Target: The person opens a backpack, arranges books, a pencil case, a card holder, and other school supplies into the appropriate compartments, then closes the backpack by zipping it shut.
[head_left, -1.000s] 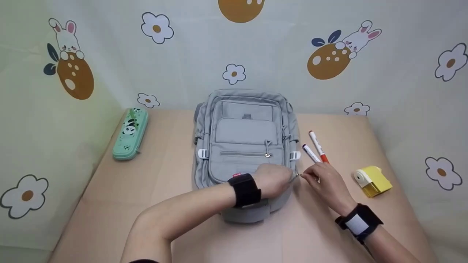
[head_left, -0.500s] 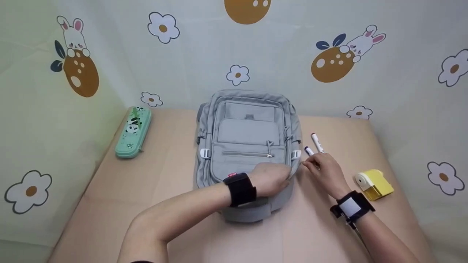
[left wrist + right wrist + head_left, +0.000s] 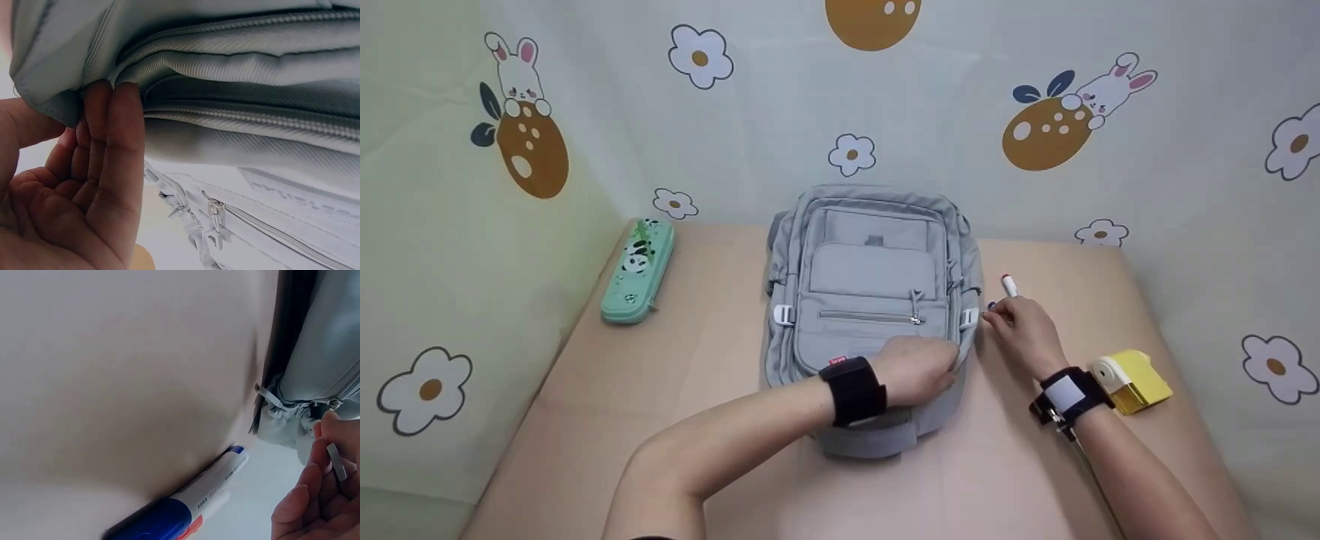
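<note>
A grey backpack (image 3: 874, 270) lies front up in the middle of the table. My left hand (image 3: 919, 367) pinches its fabric at the lower right corner; in the left wrist view the fingertips (image 3: 125, 104) hold a fold beside two rows of zip teeth, with a gap between them. At the bag's right side my right hand (image 3: 1024, 334) pinches a zipper pull, whose tab (image 3: 337, 462) shows between the fingers in the right wrist view. Just below that hand lie a blue-capped marker (image 3: 208, 481) and a red-capped marker (image 3: 191, 527), mostly covered in the head view.
A green panda pencil case (image 3: 637, 274) lies at the table's far left. The yellow pencil sharpener (image 3: 1132, 381) stands right of my right wrist. Patterned cloth (image 3: 765, 97) hangs behind the table and along both sides.
My right hand has moved away from me along the bag's right side with the zipper pull, covering more of the markers. My left hand keeps its hold at the corner.
</note>
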The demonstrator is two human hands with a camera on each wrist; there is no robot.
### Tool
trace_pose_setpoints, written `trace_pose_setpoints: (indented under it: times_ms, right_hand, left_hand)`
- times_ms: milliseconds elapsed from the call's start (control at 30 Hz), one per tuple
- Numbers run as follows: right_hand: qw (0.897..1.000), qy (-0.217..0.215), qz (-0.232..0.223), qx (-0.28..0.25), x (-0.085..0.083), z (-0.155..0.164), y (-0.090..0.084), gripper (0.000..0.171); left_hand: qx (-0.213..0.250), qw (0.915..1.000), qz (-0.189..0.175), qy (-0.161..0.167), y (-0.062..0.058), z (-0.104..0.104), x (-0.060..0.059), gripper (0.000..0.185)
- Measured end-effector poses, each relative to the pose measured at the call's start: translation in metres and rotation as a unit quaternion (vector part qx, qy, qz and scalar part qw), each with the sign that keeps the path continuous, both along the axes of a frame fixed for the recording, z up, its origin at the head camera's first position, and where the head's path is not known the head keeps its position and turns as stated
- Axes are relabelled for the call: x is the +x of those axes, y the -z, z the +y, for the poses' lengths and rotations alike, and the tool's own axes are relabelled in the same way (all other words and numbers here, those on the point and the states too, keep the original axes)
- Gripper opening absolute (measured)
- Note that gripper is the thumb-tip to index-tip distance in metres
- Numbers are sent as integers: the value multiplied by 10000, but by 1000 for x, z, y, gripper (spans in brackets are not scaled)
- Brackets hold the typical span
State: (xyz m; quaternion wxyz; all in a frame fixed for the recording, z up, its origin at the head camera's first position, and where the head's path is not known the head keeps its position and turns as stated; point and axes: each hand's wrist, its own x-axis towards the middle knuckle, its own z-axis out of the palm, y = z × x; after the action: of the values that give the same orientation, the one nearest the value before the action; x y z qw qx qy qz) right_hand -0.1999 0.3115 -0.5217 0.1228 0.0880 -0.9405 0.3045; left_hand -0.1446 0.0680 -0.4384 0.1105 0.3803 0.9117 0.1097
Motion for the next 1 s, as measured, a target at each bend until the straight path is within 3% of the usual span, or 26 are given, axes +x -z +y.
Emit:
trace_pose_setpoints:
  times_ms: [367,1000]
  right_hand:
    - [9991,11,-311,295,-21,-2,-7,10]
    - [9976,14,-586,368,-22,-3,-7,11]
  left_hand:
    - [-106,9999,64,102,2,3,0,18]
    - [83,9998,-7,178,6,1,0,20]
